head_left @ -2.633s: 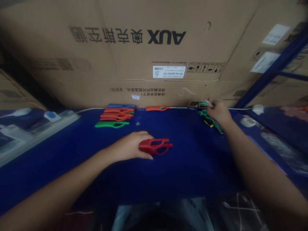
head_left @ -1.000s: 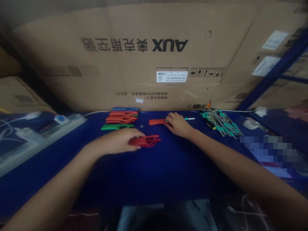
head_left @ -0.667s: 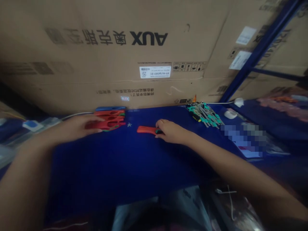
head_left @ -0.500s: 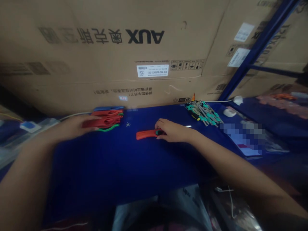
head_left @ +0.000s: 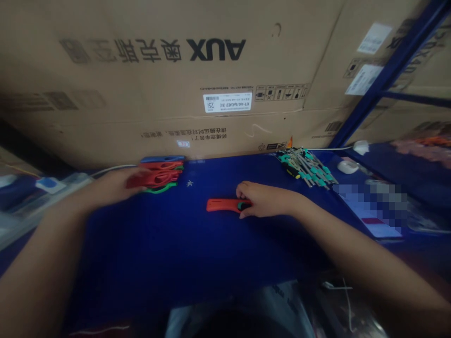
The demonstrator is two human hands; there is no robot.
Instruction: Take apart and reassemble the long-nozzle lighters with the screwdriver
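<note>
At the back left of the blue table, my left hand (head_left: 114,185) is closed around the near end of the red lighter shells (head_left: 160,177), its fingertips blurred. A blue shell (head_left: 164,159) lies behind them and a green one (head_left: 162,188) shows at the front of the stack. Near the middle, my right hand (head_left: 271,199) pinches an orange-red stick lighter (head_left: 222,205), which lies lengthwise at table height. A green and black part shows beside my fingers; the lighter's right end is hidden under the hand.
A heap of metal rods with turquoise fittings (head_left: 310,169) lies at the back right, a yellow-black tool (head_left: 292,172) among it. Beyond sit a white roundish item (head_left: 347,165) and a partly blurred phone-like slab (head_left: 369,211). A large cardboard box (head_left: 158,108) walls off the back.
My right hand and the lighter are slightly nearer to me. The metal rod end seen past my hand earlier is now hidden. The whole view has shifted a little; my left hand stays at the stack.
</note>
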